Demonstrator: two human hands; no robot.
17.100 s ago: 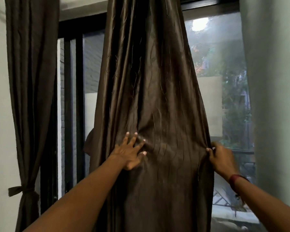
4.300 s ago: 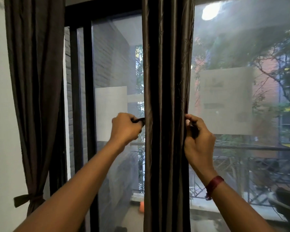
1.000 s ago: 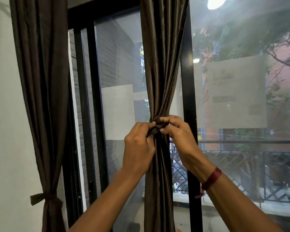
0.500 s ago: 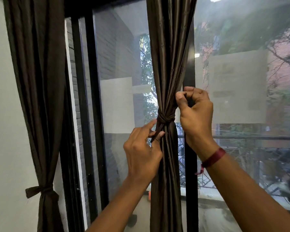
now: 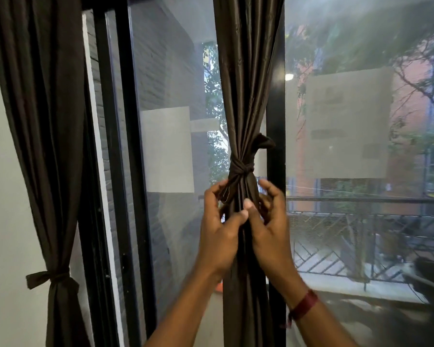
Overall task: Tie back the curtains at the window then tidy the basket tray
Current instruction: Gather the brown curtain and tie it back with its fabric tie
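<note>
The dark brown middle curtain (image 5: pixel 246 83) hangs gathered in front of the window. A matching tie (image 5: pixel 241 169) is knotted round it, and one free end sticks up to the right. Just below the knot, my left hand (image 5: pixel 219 231) curls round the curtain from the left, with the tie's lower end by its fingertips. My right hand (image 5: pixel 269 226) grips the curtain from the right, its thumb pressing the front folds. The left curtain (image 5: pixel 43 121) is bound low by its own tie (image 5: pixel 52 276). No basket tray is in view.
Black window frame posts (image 5: pixel 115 146) stand between the curtains, and another post (image 5: pixel 276 96) stands right behind the middle curtain. A white wall (image 5: pixel 3 221) is at the far left. Through the glass I see a balcony railing (image 5: pixel 361 221).
My right hand let go of the tie's upper end and dropped to the curtain below the knot. The knot is drawn tight, and my left hand has closed round the curtain.
</note>
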